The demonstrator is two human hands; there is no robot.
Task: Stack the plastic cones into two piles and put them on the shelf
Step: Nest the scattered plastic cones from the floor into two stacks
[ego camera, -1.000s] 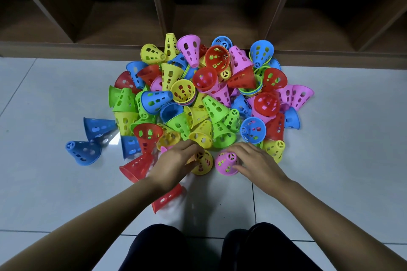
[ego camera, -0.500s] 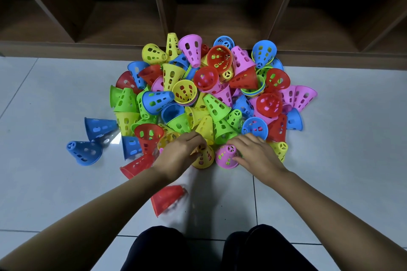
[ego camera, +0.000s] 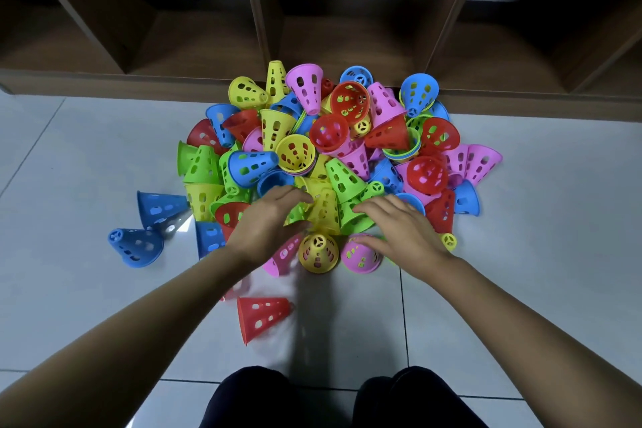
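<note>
Plastic cones [ego camera: 333,149] in red, yellow, green, blue and pink lay in a loose heap on the tiled floor [ego camera: 521,254], just in front of the wooden shelf [ego camera: 208,45], with a red cone [ego camera: 262,318] on its side apart from the heap and a blue cone [ego camera: 135,247] farthest left. The left hand [ego camera: 264,222] reached into the heap's near edge with fingers and thumb spread beside an upright yellow cone [ego camera: 328,210], though whether it gripped anything could not be told. The right hand [ego camera: 403,229] lay released, fingers outstretched over a green cone [ego camera: 354,219] and a pink cone [ego camera: 359,255].
</note>
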